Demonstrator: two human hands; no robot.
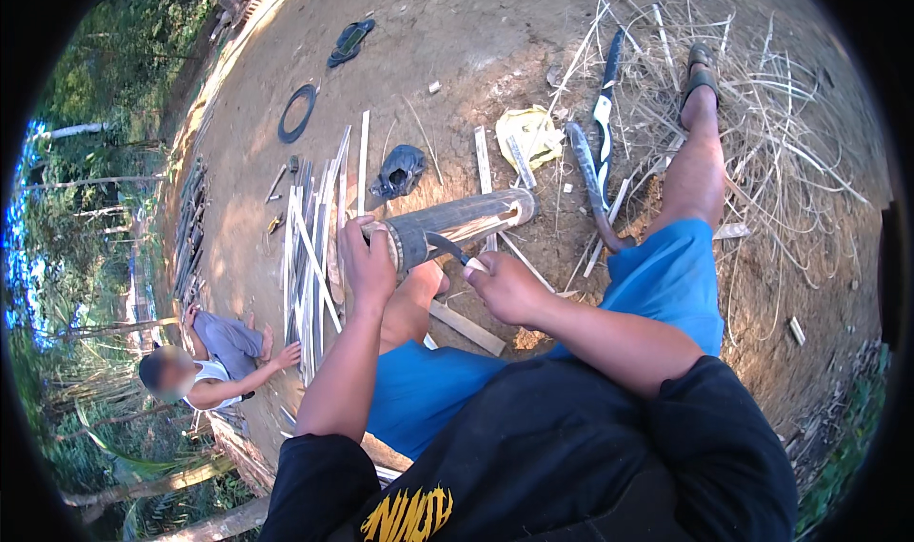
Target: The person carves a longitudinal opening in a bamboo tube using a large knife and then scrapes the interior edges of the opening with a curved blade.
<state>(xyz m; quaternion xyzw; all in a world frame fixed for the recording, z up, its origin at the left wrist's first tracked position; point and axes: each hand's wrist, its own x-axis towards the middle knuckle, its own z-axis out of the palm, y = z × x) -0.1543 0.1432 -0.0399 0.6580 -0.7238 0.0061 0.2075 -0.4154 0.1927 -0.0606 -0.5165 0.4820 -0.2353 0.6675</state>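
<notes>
Across the ground in front of me lies a thick dark tube [447, 220], like a section of bamboo, with a long pale split opening along its side. My left hand [368, 264] is closed round its near left end. In my right hand [507, 288] is a small curved knife [445, 246], its fingers wrapped round the handle. The dark hooked blade lies against or just over the tube, beside the left end of the opening; whether it touches cannot be made out. My bare left foot and shin are under the tube's left end, partly hidden.
Long pale strips [307, 256] lie left of the tube, near a seated person's hand [288, 354]. Beyond it are a black plastic bag [401, 171], a yellow bag [541, 144] and a long blade-like tool [604, 114]. Tangled shavings [776, 114] cover the far right.
</notes>
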